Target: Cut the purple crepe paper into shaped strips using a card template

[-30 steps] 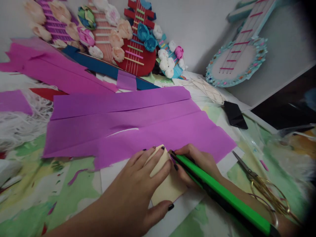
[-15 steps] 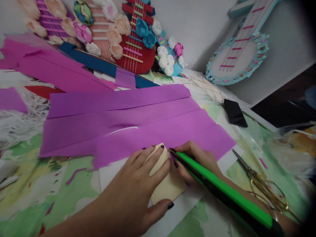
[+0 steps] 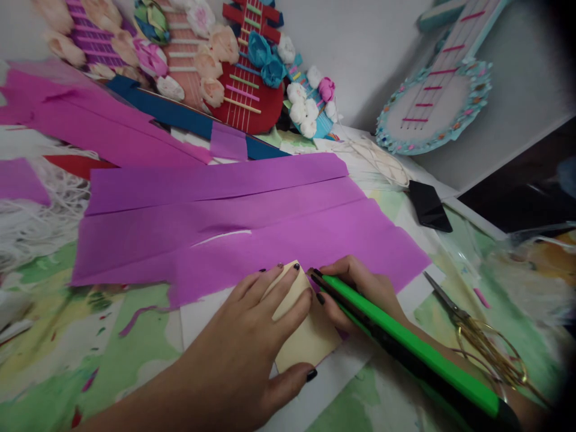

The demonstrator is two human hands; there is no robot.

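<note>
Lying flat with fingers spread, my left hand (image 3: 258,336) presses a small cream card (image 3: 310,330) onto the purple paper. My right hand (image 3: 360,288) is closed around a long green and black utility knife (image 3: 405,342). The knife's tip rests beside the card's upper right edge; the blade itself is too small to make out. Beneath the card, the purple crepe-like paper (image 3: 279,210) spreads wide, with creases and a short slit showing white. A white sheet (image 3: 202,318) lies under the near edge of the paper.
Gold-handled scissors (image 3: 477,336) lie right of my right forearm. A black phone (image 3: 429,206) is farther back. Paper-flower-decorated toy guitars (image 3: 247,90) lean on the wall, a pale blue one (image 3: 436,108) at right. White string (image 3: 54,210) and pink paper (image 3: 99,120) lie left.
Almost nothing differs. The rear part of the knife has shifted slightly to the right, with its tip staying at the card's edge; my left hand has not moved.
</note>
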